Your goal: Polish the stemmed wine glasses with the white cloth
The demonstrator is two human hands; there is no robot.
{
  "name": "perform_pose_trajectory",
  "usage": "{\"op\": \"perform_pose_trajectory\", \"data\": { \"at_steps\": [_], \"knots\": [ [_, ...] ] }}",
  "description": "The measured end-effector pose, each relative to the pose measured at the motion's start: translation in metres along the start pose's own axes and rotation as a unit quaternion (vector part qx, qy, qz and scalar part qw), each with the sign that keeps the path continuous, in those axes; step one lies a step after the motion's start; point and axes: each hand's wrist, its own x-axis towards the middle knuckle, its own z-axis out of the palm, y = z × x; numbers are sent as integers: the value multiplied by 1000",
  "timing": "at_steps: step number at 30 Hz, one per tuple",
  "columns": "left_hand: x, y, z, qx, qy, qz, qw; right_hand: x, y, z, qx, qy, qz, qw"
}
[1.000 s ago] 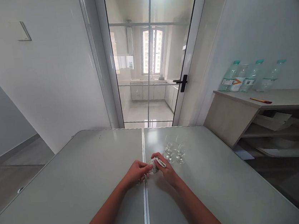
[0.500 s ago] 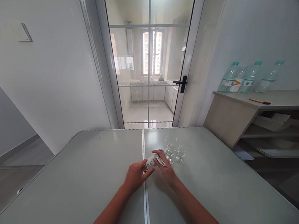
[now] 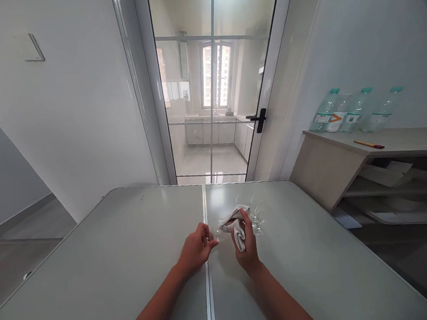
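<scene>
My left hand (image 3: 196, 246) is closed, its fingertips pinched on a small clear wine glass (image 3: 217, 233) that is tilted over the table's metal seam. Most of this glass is hard to make out. My right hand (image 3: 249, 246) is closed round a crumpled white cloth (image 3: 239, 236); part of the cloth spreads toward the held glass. Whether cloth and glass touch, I cannot tell. Just behind my right hand stand several clear stemmed glasses (image 3: 258, 222), partly hidden by the hand and the cloth.
A grey table (image 3: 133, 272) with a metal seam lies under my hands. Beyond its far edge is a glass door (image 3: 212, 150) with a black handle (image 3: 259, 120). On the right, a wooden shelf unit (image 3: 326, 173) bears several plastic bottles (image 3: 354, 113) and a brush-like stick (image 3: 369, 144).
My right hand has drawn back to the right with the cloth, which now hangs more open. The left hand has turned slightly and keeps the glass near the same spot.
</scene>
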Motion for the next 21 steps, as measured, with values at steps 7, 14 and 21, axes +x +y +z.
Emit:
{"op": "perform_pose_trajectory", "data": {
  "at_steps": [7, 14, 21],
  "knots": [
    [-3, -11, -3, 206, 17, 68, 976, 10, -11, -9, -128, -120, -181, 968],
    [-7, -4, 0, 277, 25, 265, 923, 13, -20, -2, -110, -204, -165, 959],
    [-8, 1, -4, 257, 48, 337, 904, 17, -17, 0, 129, -203, 162, 957]
  ]
}}
